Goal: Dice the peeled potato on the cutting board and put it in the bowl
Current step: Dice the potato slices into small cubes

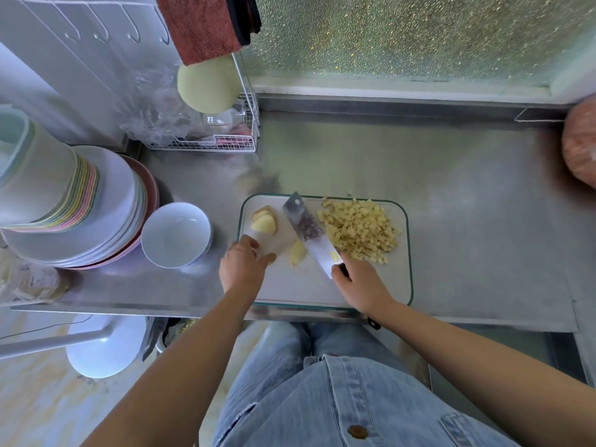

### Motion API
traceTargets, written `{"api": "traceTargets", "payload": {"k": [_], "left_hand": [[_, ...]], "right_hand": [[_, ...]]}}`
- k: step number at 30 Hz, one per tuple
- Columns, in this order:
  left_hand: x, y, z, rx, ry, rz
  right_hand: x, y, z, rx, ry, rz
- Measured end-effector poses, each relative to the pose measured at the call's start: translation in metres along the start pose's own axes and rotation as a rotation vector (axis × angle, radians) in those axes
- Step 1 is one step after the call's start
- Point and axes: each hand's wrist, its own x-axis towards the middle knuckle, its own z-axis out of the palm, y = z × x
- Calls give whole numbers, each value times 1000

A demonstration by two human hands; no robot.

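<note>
A white cutting board (290, 285) with a green rim lies on the steel counter. A pile of diced potato (358, 230) covers its right half. Sliced potato pieces (264, 221) sit at its far left corner, and one more piece (297, 253) lies near the middle. My right hand (361, 282) grips the handle of a cleaver (306, 230), whose blade points away to the left between the pieces and the dice. My left hand (242, 262) rests on the board's left edge, fingers apart, holding nothing. A white bowl (175, 235) stands just left of the board, with no potato in it.
Stacked plates and bowls (80, 208) stand at the left of the counter, with a wire rack (209, 130) behind them. A pinkish round object (580, 146) sits at the far right. A white stool (103, 346) is below the counter edge.
</note>
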Motion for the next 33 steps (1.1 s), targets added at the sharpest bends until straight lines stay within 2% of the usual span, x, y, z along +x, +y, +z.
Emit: {"api": "traceTargets", "payload": {"k": [3, 8, 16, 23, 33], "left_hand": [[-1, 6, 3, -48, 50, 99], [-6, 37, 21, -86, -54, 210], [-4, 48, 31, 12, -58, 126], [-18, 50, 36, -95, -73, -17], [-27, 52, 42, -175, -90, -8]], "right_hand": [[0, -3, -8, 3, 49, 43], [-14, -4, -13, -51, 54, 80], [-33, 0, -3, -99, 44, 125], [-24, -6, 9, -86, 7, 151], [-19, -13, 14, -200, 0, 63]]}}
